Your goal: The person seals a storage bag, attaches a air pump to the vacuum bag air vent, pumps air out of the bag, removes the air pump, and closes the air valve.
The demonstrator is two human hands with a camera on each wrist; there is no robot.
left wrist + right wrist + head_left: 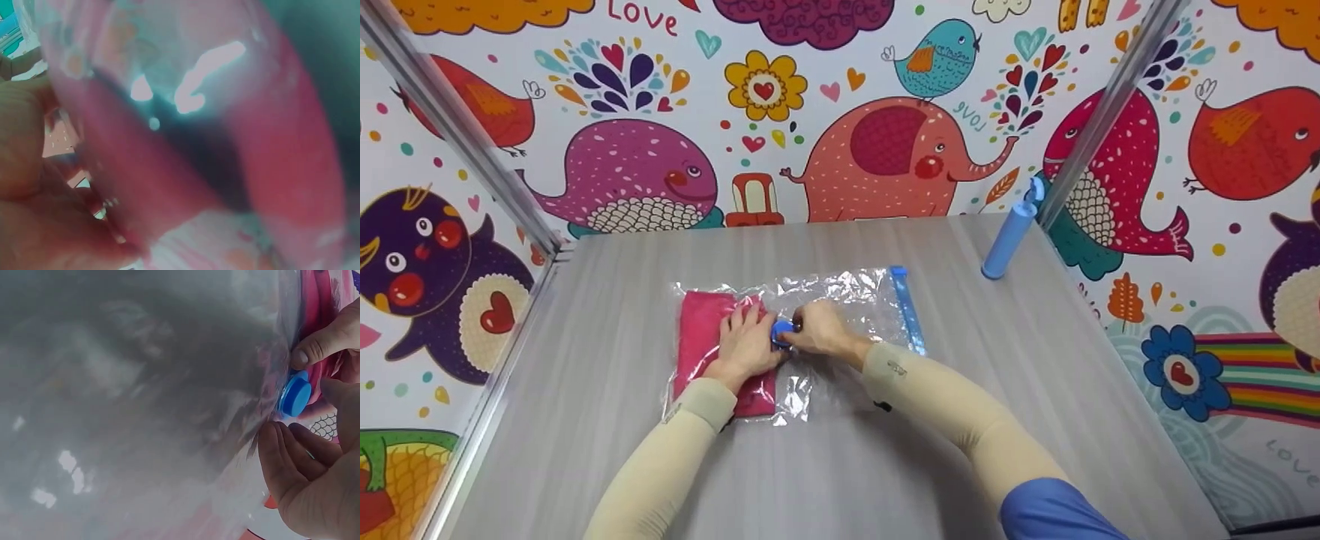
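A clear plastic zip bag (pixel 840 296) lies on the table with folded pink cloth (pixel 701 337) in its left part. On its film sits a round blue valve cap (pixel 296 396). My left hand (pixel 746 345) rests on the bag over the cloth, fingers spread, its thumb (pixel 315 349) beside the cap. From the other side my right hand (pixel 825 330) has curled fingers and thumb about the cap; the exact contact is partly hidden. In the left wrist view the shiny film over the pink cloth (pixel 292 152) is blurred, with the left palm at the edge.
A blue hand pump (pixel 1009 240) stands at the back right of the wood-grain table (pixel 607 277). The bag's blue zip strip (pixel 910 311) runs along its right end. Walls printed with cartoon animals and metal frame posts (pixel 457 127) enclose the table.
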